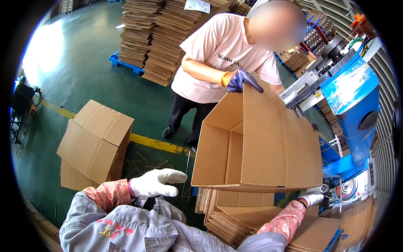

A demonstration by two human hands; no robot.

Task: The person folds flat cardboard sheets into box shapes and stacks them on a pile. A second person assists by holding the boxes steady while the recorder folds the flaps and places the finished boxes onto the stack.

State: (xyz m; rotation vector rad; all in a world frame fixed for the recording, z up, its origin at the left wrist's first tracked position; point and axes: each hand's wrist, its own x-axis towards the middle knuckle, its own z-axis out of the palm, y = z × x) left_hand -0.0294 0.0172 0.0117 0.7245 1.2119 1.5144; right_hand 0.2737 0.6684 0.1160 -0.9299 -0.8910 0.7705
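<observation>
A large open cardboard box (264,147) is tilted in front of me, its open end facing left. My left hand (156,183), in a white knit glove, hangs apart from the box's near left corner, fingers and thumb spread, nothing in it. My right hand (311,199), gloved the same way, reaches to the lower right corner of the box; its fingers are mostly hidden. Across from me a co-worker's hand (242,80) in a purple and orange glove grips the box's upper edge. The metal head (300,90) of a blue machine (352,101) stands over the box's far right side.
Flat cardboard sheets (226,218) are stacked under the box. Another folded cardboard pile (94,145) sits on the green floor at left, with scraps (140,161) beside it. Behind the co-worker (226,54), tall cardboard stacks (168,38) rest on a blue pallet (126,65). A yellow line (157,143) crosses the floor.
</observation>
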